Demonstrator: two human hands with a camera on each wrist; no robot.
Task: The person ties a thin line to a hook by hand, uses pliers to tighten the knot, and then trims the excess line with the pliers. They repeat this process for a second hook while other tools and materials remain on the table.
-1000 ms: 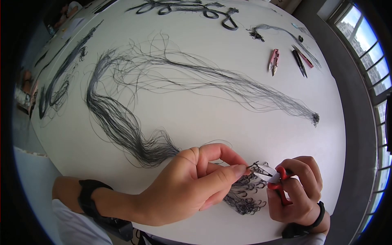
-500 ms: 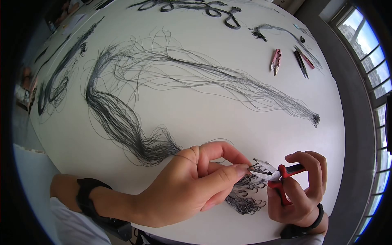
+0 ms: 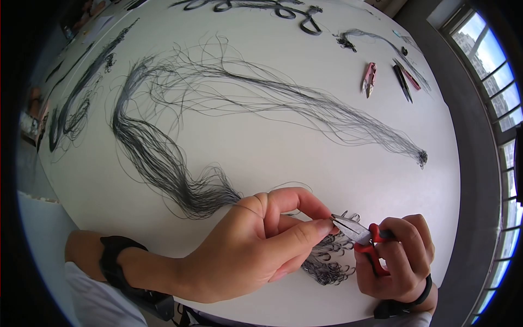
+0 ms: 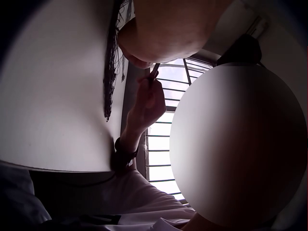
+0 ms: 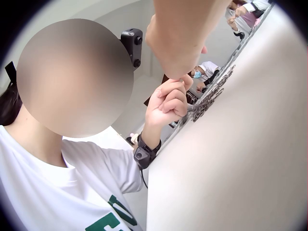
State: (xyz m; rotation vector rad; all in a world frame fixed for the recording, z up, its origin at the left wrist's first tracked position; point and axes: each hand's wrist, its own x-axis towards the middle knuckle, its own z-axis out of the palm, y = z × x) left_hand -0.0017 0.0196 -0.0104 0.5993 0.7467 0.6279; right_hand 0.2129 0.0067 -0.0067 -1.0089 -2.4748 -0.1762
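In the head view my left hand (image 3: pixel 261 240) pinches a small dark fish hook between thumb and forefinger; the fingertips hide most of it. My right hand (image 3: pixel 400 256) grips red-and-black handled pliers (image 3: pixel 357 233), whose tips meet right at the left fingertips. Below and behind them lies a cluster of dark fish hooks (image 3: pixel 327 270), partly covered by the left hand. A long bundle of thin dark lines (image 3: pixel 158 163) runs from beneath the left hand toward the left. In the right wrist view the left hand (image 5: pixel 168 103) shows curled fingers.
The line bundle bends across the white table (image 3: pixel 261 147) to a knotted end (image 3: pixel 421 158) at right. Pink thread snips (image 3: pixel 369 79) and black tweezers (image 3: pixel 402 83) lie farther back. More coiled bundles (image 3: pixel 234 7) lie at the far edge, others (image 3: pixel 87 82) at left.
The pliers opened wide half a second ago, with the right fingers spread off the upper handle. Now the handles are squeezed together and the tips have closed at the left fingertips. The left hand stays nearly still.
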